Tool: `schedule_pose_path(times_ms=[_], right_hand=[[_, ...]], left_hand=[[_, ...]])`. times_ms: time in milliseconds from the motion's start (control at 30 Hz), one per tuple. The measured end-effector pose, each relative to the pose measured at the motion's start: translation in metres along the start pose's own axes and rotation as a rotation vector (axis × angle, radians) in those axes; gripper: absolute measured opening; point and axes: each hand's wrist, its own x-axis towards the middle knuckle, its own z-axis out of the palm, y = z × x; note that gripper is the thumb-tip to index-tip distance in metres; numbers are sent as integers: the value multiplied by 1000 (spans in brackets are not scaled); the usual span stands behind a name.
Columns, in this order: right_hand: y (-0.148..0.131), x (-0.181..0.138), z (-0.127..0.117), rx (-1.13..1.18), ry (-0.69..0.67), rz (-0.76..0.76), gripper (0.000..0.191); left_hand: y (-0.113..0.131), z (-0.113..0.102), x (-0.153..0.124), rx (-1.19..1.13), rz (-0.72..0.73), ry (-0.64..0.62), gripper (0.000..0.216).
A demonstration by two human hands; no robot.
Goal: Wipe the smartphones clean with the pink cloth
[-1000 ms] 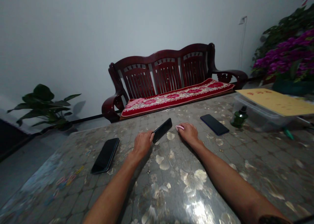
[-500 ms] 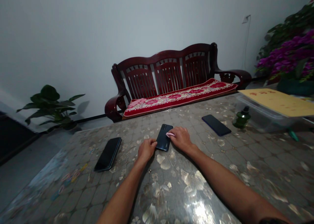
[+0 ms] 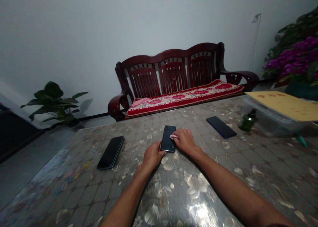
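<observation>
A dark smartphone [image 3: 168,140] lies back-up on the patterned table, its camera block at the far end. My left hand [image 3: 153,154] grips its lower left edge, with the thumb at the near corner. In my right hand [image 3: 184,140] a small pinkish-white cloth [image 3: 173,137] is pinched and pressed on the right part of the phone's back. A stack of black phones [image 3: 111,153] rests to the left of my hands. Over to the right lies another phone [image 3: 221,127], dark with a blue edge.
A green bottle with a black top [image 3: 247,121] stands beside a clear plastic box [image 3: 270,122] topped by a yellow sheet [image 3: 285,104]. Several coloured rings [image 3: 74,174] show at the table's left. Beyond the table is a wooden bench [image 3: 174,73], with potted plants [image 3: 56,102] at the sides.
My left hand has shifted toward the phone's near left corner, its thumb now lower. The phone is turned a little more upright in view. My right hand still holds the cloth on it.
</observation>
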Motion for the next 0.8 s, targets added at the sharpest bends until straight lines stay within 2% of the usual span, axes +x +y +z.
schedule_pose_path(times_ms=[233,467,667,800], right_hand=[[2,1,-3,-11,-32,2,24],[6,6,-2,12,-68,17,24],[7,7,-3,30,-90,27,23],[6,6,-6,28,-123,33,24]], left_hand=[[1,1,-3,45,83,34,37],[-1,4,-4,-14,102,54,33],[-3,4,-4,-32,124,57,14],[-4,5,-4,-31,131,66,10]])
